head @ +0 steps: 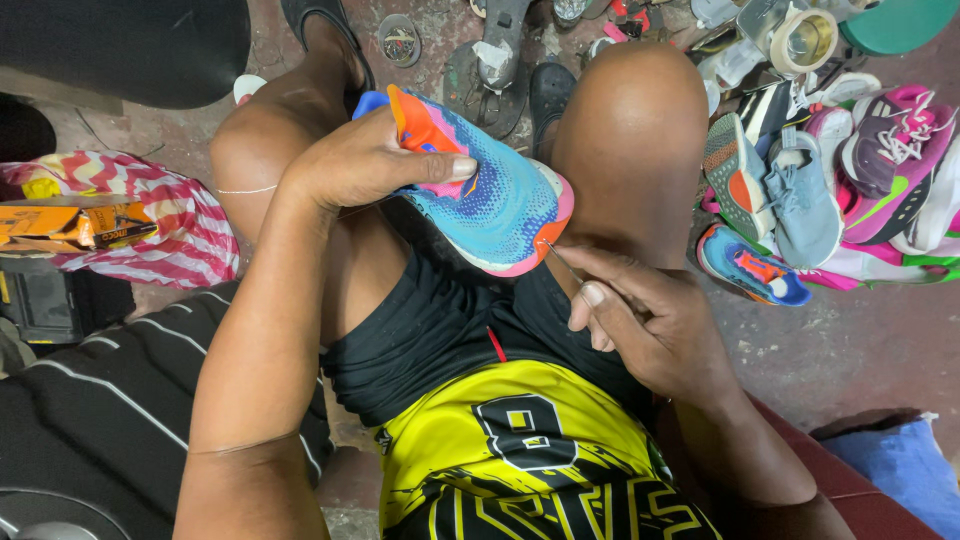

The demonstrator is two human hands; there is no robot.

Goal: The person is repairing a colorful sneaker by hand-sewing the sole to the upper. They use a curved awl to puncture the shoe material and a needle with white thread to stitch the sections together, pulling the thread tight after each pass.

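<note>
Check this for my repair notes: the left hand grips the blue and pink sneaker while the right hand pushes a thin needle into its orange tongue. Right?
Not quite. The head view shows the right hand putting the needle to the sneaker at its pink sole edge, not the tongue. The left hand does grip it.

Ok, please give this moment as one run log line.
left hand: holds blue sneaker | right hand: thin needle at sole edge | shoe pile: right

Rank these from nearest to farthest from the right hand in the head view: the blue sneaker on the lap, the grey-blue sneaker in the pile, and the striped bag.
1. Blue sneaker: at the right hand, whose fingers hold a thin needle to its edge.
2. Grey-blue sneaker: in the shoe pile, farther right.
3. Red-and-white striped bag: far left, beyond the left hand.
</note>
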